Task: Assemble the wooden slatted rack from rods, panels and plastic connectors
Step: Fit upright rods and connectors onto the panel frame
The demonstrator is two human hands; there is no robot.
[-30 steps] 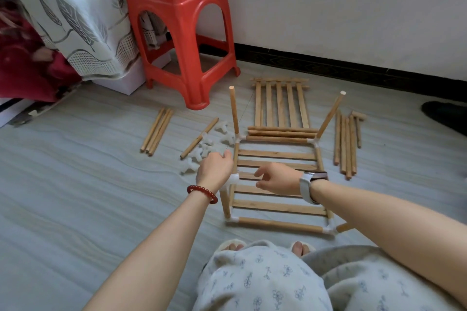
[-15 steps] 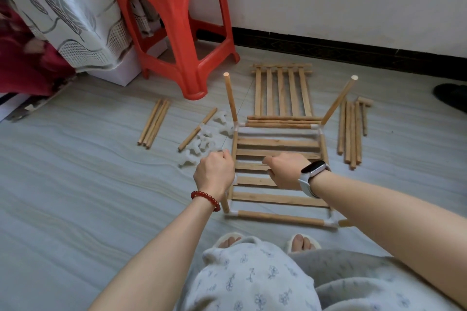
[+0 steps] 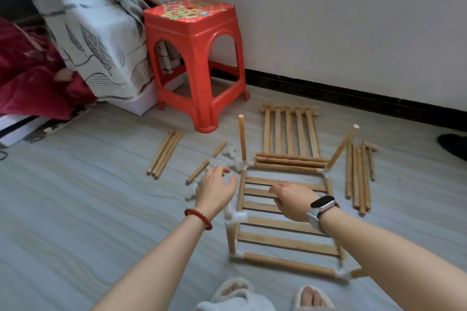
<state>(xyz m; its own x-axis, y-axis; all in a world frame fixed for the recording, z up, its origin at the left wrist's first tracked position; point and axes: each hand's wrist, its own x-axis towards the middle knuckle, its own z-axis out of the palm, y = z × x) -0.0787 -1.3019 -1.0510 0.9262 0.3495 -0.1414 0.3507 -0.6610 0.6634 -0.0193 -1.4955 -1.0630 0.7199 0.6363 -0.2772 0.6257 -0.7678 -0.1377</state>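
The left front post [image 3: 231,232] has been released: the left hand [image 3: 216,188] is now open above the loose connectors [image 3: 228,159]. The right hand [image 3: 294,201], fingers relaxed, is held over the rack [image 3: 285,242] on the floor. Probably another connector is wanted next.

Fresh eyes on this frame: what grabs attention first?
Probably the red plastic stool against the wall, the brightest thing in view. Next, the half-built slatted rack on the floor at centre, two rods standing up from its far corners, with the left hand and right hand open above it. Loose rods lie to its right, a spare slatted panel behind.
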